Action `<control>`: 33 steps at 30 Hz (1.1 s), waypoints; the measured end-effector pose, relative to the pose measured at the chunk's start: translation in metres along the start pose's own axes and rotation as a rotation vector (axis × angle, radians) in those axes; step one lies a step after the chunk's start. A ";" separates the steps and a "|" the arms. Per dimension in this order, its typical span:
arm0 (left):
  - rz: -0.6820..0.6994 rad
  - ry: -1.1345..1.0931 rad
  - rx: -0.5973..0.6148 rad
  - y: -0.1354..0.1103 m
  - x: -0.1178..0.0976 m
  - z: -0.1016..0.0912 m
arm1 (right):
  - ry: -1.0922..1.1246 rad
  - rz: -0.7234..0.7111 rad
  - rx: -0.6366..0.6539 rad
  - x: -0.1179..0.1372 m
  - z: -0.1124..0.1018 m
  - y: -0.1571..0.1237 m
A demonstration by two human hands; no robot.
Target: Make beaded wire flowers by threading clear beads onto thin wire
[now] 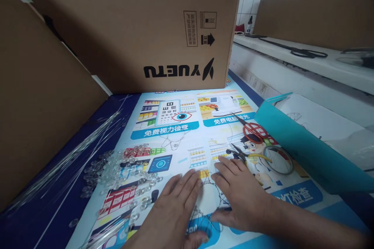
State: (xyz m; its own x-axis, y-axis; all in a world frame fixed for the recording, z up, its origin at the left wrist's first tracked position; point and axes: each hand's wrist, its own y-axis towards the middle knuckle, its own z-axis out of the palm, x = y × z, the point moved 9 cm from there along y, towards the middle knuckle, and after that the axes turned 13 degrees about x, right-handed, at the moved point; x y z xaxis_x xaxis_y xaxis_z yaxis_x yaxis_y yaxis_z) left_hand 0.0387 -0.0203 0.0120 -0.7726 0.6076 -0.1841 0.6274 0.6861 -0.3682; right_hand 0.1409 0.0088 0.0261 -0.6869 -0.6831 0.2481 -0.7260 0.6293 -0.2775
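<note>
My left hand [175, 210] lies flat, fingers stretched out, on a printed poster [175, 124] covering the table. My right hand [239, 194] lies flat beside it, fingers extended, thumb low. Between and under the two hands sits a tangle of thin wire [207, 198], pressed by the fingertips. A pile of small clear beads [122, 167] spreads to the left of my left hand. Pliers [238, 152] lie just beyond my right fingertips.
A big cardboard box [140, 27] stands at the back, another cardboard panel [37, 97] at the left. Thin clear rods [73, 151] lie at the left. Red-handled scissors [253, 128], a wire ring [277, 159] and a teal sheet [306, 151] are at the right. Black scissors [304, 51] rest on a white ledge.
</note>
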 end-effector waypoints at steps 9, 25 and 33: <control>-0.016 0.038 -0.041 0.000 -0.001 0.013 | 0.040 0.025 0.023 0.001 0.007 -0.005; -0.034 0.014 -0.150 -0.008 0.005 0.008 | 0.097 0.024 0.002 -0.003 0.010 -0.007; -0.012 -0.008 -0.105 -0.020 0.003 -0.006 | 0.066 -0.014 -0.038 0.002 0.007 -0.013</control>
State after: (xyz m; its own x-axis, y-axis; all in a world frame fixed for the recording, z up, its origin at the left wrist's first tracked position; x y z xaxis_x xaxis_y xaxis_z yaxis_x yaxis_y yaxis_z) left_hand 0.0242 -0.0295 0.0243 -0.7805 0.5963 -0.1880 0.6247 0.7317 -0.2727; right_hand 0.1492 -0.0028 0.0231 -0.6762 -0.6670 0.3128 -0.7357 0.6342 -0.2379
